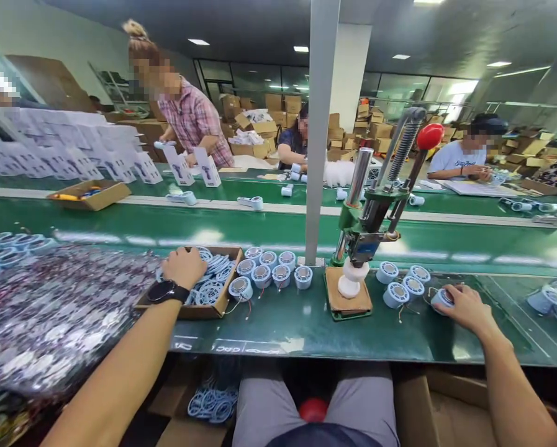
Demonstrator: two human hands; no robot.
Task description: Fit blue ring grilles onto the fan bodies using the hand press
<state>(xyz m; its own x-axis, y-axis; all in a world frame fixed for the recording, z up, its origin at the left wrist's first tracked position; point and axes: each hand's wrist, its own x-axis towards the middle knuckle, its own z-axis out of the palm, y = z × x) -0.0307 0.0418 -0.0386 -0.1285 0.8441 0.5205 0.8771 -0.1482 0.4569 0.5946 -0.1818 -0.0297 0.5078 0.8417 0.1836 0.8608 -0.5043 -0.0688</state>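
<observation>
The left hand [184, 267] reaches into a cardboard box [199, 309] full of thin blue grilles [212, 288]. The fingers are bent down onto the grilles, but the back of the hand hides them, so I cannot tell if they already grasp one. A black watch [166, 291] is on this wrist.

The right hand [464, 305] lies on the green table [306, 323], far to the right, and its fingers close around one round fan housing [442, 298]. The housing touches the table and thin wires come out of it.

Between the hands stands a small hand press [375, 211] with a red knob [430, 136]. A white part [351, 280] sits on its base plate, under the ram.

About the progress, I judge this from how things lie. Eight housings [269, 272] stand in two rows just right of the box, and they seem to wait for the press. Four more housings [402, 282] stand on the right of the press, near the right hand; these are probably finished or almost finished. So the work looks to be in the middle: the box is quite full and many pieces are left.

Behind the table runs a green conveyor [259, 223] with some parts on it. On the other side, other people handle white cartons [180, 167].
</observation>
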